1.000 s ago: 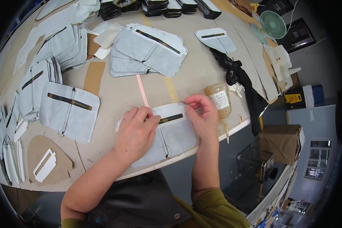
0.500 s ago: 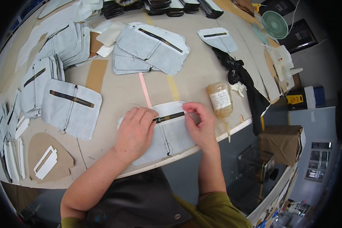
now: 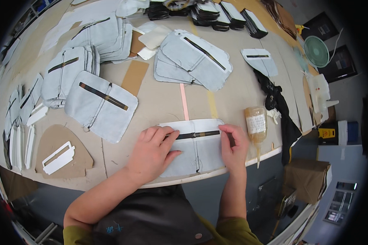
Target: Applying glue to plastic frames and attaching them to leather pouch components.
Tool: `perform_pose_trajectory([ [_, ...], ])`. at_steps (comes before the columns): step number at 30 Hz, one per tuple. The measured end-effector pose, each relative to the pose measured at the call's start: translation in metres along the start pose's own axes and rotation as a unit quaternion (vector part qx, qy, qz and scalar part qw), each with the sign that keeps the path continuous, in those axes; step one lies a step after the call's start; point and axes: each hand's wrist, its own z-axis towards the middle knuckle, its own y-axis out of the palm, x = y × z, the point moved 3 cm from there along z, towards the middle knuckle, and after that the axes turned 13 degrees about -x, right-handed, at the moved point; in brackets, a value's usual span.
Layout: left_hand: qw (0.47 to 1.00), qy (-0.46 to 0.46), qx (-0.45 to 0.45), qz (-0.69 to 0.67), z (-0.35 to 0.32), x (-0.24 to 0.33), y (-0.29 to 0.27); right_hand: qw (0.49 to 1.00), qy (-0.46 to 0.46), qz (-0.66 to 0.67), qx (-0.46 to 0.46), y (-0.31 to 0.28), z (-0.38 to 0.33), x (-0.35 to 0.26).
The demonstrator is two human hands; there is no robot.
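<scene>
A pale grey-white fabric panel (image 3: 184, 153) lies flat at the table's near edge, with a dark zipper strip (image 3: 206, 134) across its white upper band. My left hand (image 3: 149, 153) rests on the panel's left side, fingertips by the strip's left end and thumb spread apart, so it is open. At the right edge, my right hand (image 3: 235, 149) is closed, thumb and forefinger curled around the panel's border by the strip's other end. A glue bottle (image 3: 256, 122) with amber contents and a thin nozzle lies just right of that hand.
Stacked similar panels (image 3: 194, 61) lie farther back, and others (image 3: 102, 108) are at left. White frame pieces (image 3: 59, 158) rest on brown board (image 3: 86, 157). Black cloth (image 3: 288, 118) hangs over the right edge. Dark strip bundles (image 3: 204, 14) line the back.
The whole view has shifted, so the table's things sit farther right. My left thumb has spread from the fingers, uncovering more of the strip. My right hand stays at the panel's right edge.
</scene>
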Motion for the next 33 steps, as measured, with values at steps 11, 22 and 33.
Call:
perform_pose_trajectory([
  [11, 1.000, 0.007, -0.007, 0.001, -0.003, 0.000, 0.002, 0.994, -0.075, -0.044, -0.061, 0.041, 0.035, -0.042],
  [22, 0.998, -0.024, 0.049, -0.013, -0.036, -0.014, -0.012, 0.995, -0.072, -0.050, -0.050, 0.040, 0.032, -0.040],
  [33, 0.999, -0.028, 0.038, -0.003, -0.036, -0.013, -0.014, 0.984, -0.074, -0.082, -0.140, 0.031, 0.030, -0.047],
])
